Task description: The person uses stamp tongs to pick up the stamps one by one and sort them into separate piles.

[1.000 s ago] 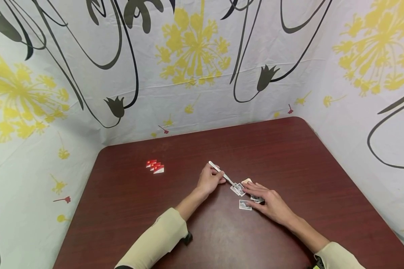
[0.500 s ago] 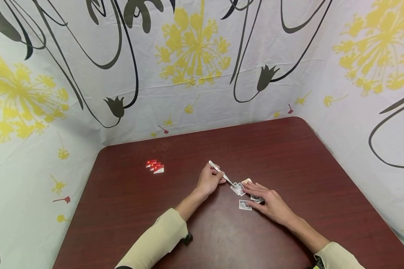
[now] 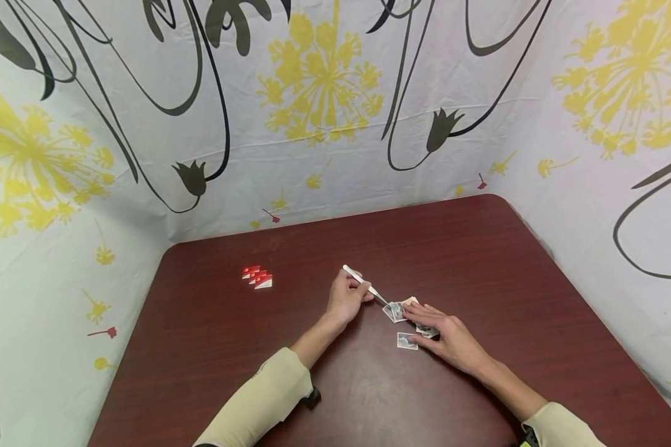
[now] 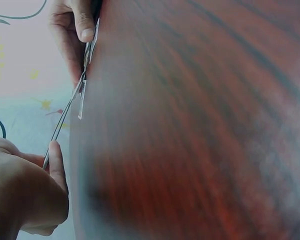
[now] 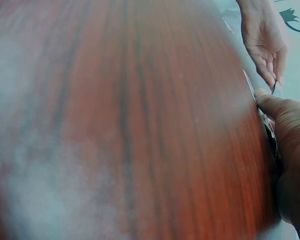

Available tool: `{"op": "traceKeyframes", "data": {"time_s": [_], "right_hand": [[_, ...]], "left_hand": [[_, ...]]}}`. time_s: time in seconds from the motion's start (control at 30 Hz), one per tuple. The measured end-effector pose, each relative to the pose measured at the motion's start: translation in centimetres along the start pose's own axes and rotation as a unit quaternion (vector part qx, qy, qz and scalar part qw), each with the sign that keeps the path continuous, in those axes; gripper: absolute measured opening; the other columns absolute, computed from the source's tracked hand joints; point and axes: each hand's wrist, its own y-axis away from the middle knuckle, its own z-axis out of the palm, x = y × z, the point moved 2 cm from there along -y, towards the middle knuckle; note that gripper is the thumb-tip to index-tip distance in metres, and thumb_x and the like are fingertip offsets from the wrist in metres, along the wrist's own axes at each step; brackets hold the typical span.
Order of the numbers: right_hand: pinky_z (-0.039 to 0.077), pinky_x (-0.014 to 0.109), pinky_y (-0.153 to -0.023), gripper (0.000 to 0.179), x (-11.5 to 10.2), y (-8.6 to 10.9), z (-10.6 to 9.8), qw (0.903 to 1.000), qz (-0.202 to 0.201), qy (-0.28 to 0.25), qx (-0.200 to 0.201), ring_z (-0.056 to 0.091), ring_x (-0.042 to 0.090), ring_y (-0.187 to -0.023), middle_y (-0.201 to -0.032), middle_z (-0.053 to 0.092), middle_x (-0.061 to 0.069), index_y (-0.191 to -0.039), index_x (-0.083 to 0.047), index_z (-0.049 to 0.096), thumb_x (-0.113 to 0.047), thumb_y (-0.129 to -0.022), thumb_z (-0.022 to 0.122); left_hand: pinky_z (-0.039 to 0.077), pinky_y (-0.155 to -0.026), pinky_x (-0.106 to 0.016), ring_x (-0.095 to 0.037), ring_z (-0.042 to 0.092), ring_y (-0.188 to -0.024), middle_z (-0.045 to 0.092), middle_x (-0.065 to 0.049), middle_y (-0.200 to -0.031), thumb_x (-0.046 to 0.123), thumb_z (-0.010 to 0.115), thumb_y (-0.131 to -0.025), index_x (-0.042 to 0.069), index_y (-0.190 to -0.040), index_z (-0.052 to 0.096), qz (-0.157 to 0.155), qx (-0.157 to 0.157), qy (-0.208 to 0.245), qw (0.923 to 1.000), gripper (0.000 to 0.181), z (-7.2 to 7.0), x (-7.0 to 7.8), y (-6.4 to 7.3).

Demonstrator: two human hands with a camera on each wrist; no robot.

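and it's the left hand [image 3: 345, 299] on the slim white tweezers [image 3: 376, 293], thumb and fingers pinching them above the dark red, wood-grained counter [image 3: 369, 397]. long axis on a clear diagonal: blunt end far and left, raised, tips slanting down, right and nearer, at the edge of overlapping grey-and-white rectangular cards [image 3: 396, 312]. the right hand [image 3: 447, 330], fingers stretched and slightly apart, rests at the right side of those cards with more partly hidden beneath it, thumb on a lone grey-and-white rectangular card [image 3: 405, 342]. well apart, left: overlapping red-and-white rectangular cards [image 3: 263, 282].
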Motion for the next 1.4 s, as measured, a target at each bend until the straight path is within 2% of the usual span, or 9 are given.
{"op": "traceKeyframes", "data": {"time_s": [0.23, 0.37, 0.53, 0.63, 0.77, 0.87, 1.07, 1.13, 1.4], "right_hand": [[0.044, 0.044, -0.121, 0.052, 0.0, 0.1, 0.0, 1.0000, -0.001, 0.001, 0.002, 0.059, 0.038, -0.137, -0.143, 0.066, 0.012, -0.135, -0.010, 0.074, -0.021, -0.087, 0.090], [0.044, 0.044, -0.121, 0.051, 0.0, 0.1, 0.0, 1.0000, 0.001, -0.001, 0.003, 0.058, 0.038, -0.137, -0.143, 0.066, 0.012, -0.135, -0.010, 0.074, -0.021, -0.087, 0.090], [0.046, 0.051, -0.117, 0.051, 0.0, 0.1, -0.1, 1.0000, 0.003, 0.000, 0.004, 0.058, 0.038, -0.137, -0.144, 0.066, 0.012, -0.135, -0.010, 0.074, -0.021, -0.087, 0.090], [0.045, 0.047, -0.119, 0.051, 0.0, 0.1, -0.1, 1.0000, 0.003, 0.001, 0.004, 0.058, 0.038, -0.137, -0.144, 0.065, 0.013, -0.135, -0.010, 0.074, -0.020, -0.087, 0.090], [0.040, 0.031, -0.124, 0.051, 0.1, 0.2, -0.1, 1.0000, 0.001, 0.001, 0.005, 0.059, 0.038, -0.136, -0.145, 0.065, 0.013, -0.134, -0.009, 0.075, -0.020, -0.087, 0.090], [0.037, 0.025, -0.125, 0.050, 0.1, 0.2, -0.2, 1.0000, 0.000, 0.003, 0.007, 0.059, 0.038, -0.136, -0.144, 0.065, 0.013, -0.133, -0.009, 0.075, -0.020, -0.087, 0.090], [0.044, 0.041, -0.121, 0.050, 0.2, 0.1, -0.1, 0.9999, 0.003, 0.012, 0.002, 0.059, 0.037, -0.137, -0.144, 0.065, 0.012, -0.134, -0.011, 0.075, -0.021, -0.087, 0.090], [0.045, 0.042, -0.120, 0.050, 0.2, 0.1, -0.1, 0.9999, 0.004, 0.011, -0.001, 0.058, 0.037, -0.137, -0.145, 0.065, 0.012, -0.134, -0.011, 0.075, -0.022, -0.087, 0.090], [0.036, 0.026, -0.125, 0.050, 0.0, 0.0, 0.0, 1.0000, -0.003, 0.001, 0.001, 0.059, 0.037, -0.136, -0.143, 0.067, 0.011, -0.133, -0.008, 0.075, -0.021, -0.087, 0.090]], "left_hand": [[0.070, -0.078, -0.042, -0.036, 0.078, -0.079, 0.071, -0.023, -0.095, -0.006, 0.070, -0.098, -0.012, -0.122, 0.054, 0.020, 0.013, -0.005, 0.9997, 0.030, -0.2, 0.4, -0.1], [0.070, -0.078, -0.043, -0.029, 0.076, -0.075, 0.070, -0.021, -0.093, -0.006, 0.071, -0.097, -0.011, -0.121, 0.055, 0.025, 0.023, 0.003, 0.9994, 0.029, -0.3, 0.5, -0.2], [0.070, -0.076, -0.036, -0.018, 0.073, -0.071, 0.069, -0.018, -0.091, -0.007, 0.070, -0.097, -0.010, -0.119, 0.055, 0.030, 0.025, 0.019, 0.9990, 0.027, -0.7, 0.8, -0.4], [0.070, -0.075, -0.033, -0.016, 0.071, -0.071, 0.069, -0.018, -0.091, -0.008, 0.069, -0.098, -0.011, -0.120, 0.054, 0.034, 0.025, 0.025, 0.9988, 0.027, -1.0, 1.1, -0.6], [0.070, -0.076, -0.034, -0.016, 0.071, -0.072, 0.069, -0.020, -0.093, -0.008, 0.068, -0.098, -0.014, -0.122, 0.052, 0.039, 0.027, 0.030, 0.9985, 0.030, -1.5, 1.5, -1.0], [0.070, -0.077, -0.035, -0.016, 0.070, -0.072, 0.068, -0.020, -0.093, -0.008, 0.068, -0.098, -0.014, -0.123, 0.052, 0.042, 0.031, 0.032, 0.9982, 0.031, -1.9, 1.8, -1.4], [0.070, -0.077, -0.034, -0.015, 0.069, -0.072, 0.067, -0.015, -0.090, -0.008, 0.068, -0.099, -0.013, -0.122, 0.052, 0.046, 0.040, 0.028, 0.9978, 0.029, -2.4, 2.4, -2.3], [0.070, -0.076, -0.033, -0.014, 0.069, -0.071, 0.067, -0.013, -0.089, -0.008, 0.068, -0.099, -0.012, -0.122, 0.052, 0.048, 0.044, 0.025, 0.9975, 0.028, -2.6, 2.8, -2.6], [0.070, -0.080, -0.040, -0.012, 0.070, -0.069, 0.069, -0.013, -0.091, -0.007, 0.068, -0.099, -0.011, -0.123, 0.053, 0.050, 0.068, 0.009, 0.9964, 0.028, -3.4, 3.8, -4.0]]}}
